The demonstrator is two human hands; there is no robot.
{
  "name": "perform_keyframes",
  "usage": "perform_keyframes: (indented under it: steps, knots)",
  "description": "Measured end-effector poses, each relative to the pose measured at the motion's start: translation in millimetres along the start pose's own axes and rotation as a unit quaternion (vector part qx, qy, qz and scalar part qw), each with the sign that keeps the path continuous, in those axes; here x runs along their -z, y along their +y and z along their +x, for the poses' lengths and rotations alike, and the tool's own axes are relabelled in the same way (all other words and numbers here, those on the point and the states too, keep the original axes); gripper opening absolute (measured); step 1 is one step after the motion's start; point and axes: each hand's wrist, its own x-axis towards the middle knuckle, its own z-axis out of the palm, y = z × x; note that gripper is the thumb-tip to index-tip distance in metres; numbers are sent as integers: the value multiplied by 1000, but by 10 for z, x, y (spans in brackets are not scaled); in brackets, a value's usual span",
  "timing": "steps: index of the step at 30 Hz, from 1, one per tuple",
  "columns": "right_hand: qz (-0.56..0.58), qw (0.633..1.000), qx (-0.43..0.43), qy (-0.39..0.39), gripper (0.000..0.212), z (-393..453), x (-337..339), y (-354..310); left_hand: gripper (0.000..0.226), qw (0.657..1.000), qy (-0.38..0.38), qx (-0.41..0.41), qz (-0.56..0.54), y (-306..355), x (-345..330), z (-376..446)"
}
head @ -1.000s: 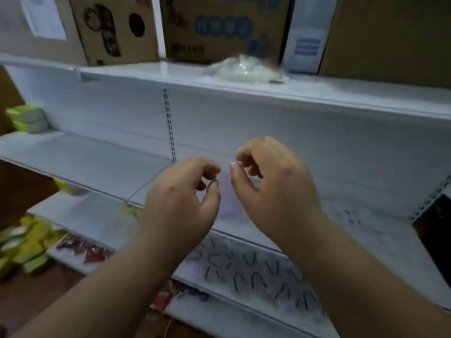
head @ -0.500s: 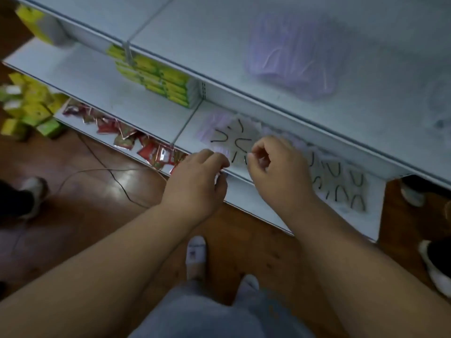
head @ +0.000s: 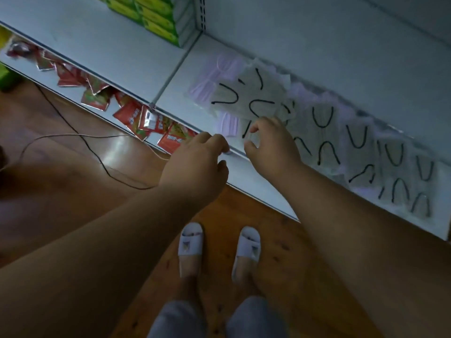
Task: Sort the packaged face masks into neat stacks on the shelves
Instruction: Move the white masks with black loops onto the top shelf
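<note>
Clear packs of face masks lie scattered on the low white shelf [head: 258, 184]. Pale purple packs [head: 214, 76] sit at the left of the pile, and grey packs with black ear loops [head: 258, 93] overlap them. More black-looped packs [head: 393, 162] run along the shelf to the right. My right hand [head: 273, 145] hovers over the near edge of the pile, thumb and forefinger apart around the corner of a clear pack. My left hand [head: 197, 164] is at the shelf's front lip, fingers loosely curled and empty.
Green boxes [head: 156, 18] are stacked on the shelf section to the left. Red sachets [head: 136, 118] lie jumbled on the lowest shelf below. A thin cable [head: 73, 136] trails across the wooden floor. My feet in white slippers [head: 190, 242] stand close to the shelf.
The view has swung from the upper shelves down to the low one. Both hands have dropped and reached forward to the front edge of the mask pile.
</note>
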Motion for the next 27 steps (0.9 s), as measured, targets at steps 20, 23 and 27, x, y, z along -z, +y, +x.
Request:
perform_keyframes:
  steps: [20,23,27]
  knots:
    - [-110,987,3,115,16,879,-374,719,60,797,-90,303,-515,-206,-839,945]
    - [27,989,146,7,23,526,-528,531,53,693,-62,343,-631,-212,-828,1025]
    - [93,985,138,53,39,500,-693,605,26,762,8,437,-477,-298,-848,1056]
